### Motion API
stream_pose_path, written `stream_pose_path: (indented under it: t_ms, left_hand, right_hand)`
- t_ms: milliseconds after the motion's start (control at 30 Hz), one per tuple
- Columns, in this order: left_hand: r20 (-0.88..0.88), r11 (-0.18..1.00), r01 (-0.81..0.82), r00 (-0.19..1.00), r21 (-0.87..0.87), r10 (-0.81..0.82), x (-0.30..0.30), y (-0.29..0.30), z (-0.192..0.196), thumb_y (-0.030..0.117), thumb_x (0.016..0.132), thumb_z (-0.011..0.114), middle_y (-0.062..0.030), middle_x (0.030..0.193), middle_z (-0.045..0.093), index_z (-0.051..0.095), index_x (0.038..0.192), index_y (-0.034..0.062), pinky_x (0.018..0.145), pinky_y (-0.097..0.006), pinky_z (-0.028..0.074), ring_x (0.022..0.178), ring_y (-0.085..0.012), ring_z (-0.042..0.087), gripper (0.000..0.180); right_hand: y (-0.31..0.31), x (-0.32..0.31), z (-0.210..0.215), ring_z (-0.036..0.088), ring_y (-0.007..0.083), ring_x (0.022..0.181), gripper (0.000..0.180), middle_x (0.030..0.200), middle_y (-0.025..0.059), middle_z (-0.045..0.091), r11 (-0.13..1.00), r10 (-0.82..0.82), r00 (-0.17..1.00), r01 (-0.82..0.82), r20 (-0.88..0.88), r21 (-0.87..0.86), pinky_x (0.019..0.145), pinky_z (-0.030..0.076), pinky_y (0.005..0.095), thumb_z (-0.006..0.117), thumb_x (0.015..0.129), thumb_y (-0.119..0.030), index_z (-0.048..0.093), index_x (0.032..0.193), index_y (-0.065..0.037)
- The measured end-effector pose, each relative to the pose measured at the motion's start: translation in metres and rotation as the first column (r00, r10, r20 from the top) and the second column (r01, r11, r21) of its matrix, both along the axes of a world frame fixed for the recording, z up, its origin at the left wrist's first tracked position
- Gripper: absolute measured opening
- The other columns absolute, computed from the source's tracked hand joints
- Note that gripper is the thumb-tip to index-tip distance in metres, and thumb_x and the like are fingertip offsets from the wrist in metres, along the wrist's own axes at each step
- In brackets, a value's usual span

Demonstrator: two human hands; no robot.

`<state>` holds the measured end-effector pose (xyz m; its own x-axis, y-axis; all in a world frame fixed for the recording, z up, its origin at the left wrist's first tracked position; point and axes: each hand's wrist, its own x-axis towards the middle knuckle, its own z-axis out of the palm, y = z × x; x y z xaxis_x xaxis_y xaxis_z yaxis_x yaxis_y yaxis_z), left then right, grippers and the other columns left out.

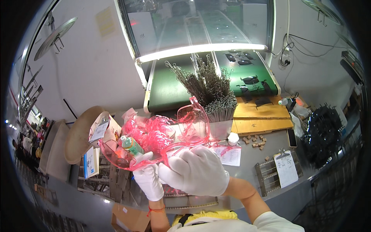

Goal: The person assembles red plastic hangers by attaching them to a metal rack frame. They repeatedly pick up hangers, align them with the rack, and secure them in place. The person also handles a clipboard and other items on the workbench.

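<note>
Both my hands wear white gloves and are raised over the workbench. My left hand [148, 179] is closed on the lower left part of a pink see-through plastic frame [206, 131], with the fingertips at its edge. Closer to the camera, my right hand [195, 170] is curled round a narrow strip of the same pink plastic, its knuckles up. The frame loops out beyond both hands; its exact kind is unclear. Behind it lies a heap of glossy pink plastic pieces [154, 133]. A small bottle with a green label [132, 145] stands beyond my left hand.
A box [221, 129] holds many upright metal hooks. Small tan blocks [255, 142], a phone [291, 138] and a clipboard [286, 170] on a metal rack lie to the right. Yellow cardboard [262, 118] borders the green conveyor [170, 87]. A carton [129, 216] sits below the bench.
</note>
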<state>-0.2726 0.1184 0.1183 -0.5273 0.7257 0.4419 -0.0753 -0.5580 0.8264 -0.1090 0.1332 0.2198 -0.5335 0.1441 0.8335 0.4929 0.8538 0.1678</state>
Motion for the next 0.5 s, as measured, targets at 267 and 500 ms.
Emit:
stream_pose_path:
  t_ms: [267, 500]
  left_hand:
    - [-0.218, 0.984, 0.030, 0.973, -0.174, -0.069, 0.010, -0.014, -0.018, 0.032, 0.097, 0.052, -0.0135, 0.118, 0.055, 0.043, 0.126, -0.0017, 0.086, -0.031, 0.045, 0.095, -0.0148, 0.053, 0.046]
    - [-0.415, 0.874, 0.067, 0.861, -0.481, -0.294, 0.030, -0.027, -0.079, 0.026, 0.099, 0.051, -0.0053, 0.087, 0.062, 0.059, 0.098, 0.0027, 0.062, -0.024, 0.046, 0.071, -0.0118, 0.056, 0.025]
  right_hand:
    - [0.011, -0.011, -0.051, 0.063, 0.0254, 0.084, 0.028, 0.094, 0.0062, 0.063, 0.537, 0.394, 0.911, -0.335, -0.121, -0.775, 0.075, 0.049, 0.0349, 0.062, 0.075, -0.005, 0.061, 0.102, -0.010]
    - [0.001, 0.036, -0.170, 0.064, 0.0237, 0.076, 0.024, 0.081, 0.0081, 0.064, 0.796, 0.074, 0.993, -0.117, -0.096, -0.594, 0.068, 0.052, 0.0327, 0.063, 0.086, -0.017, 0.066, 0.109, -0.009]
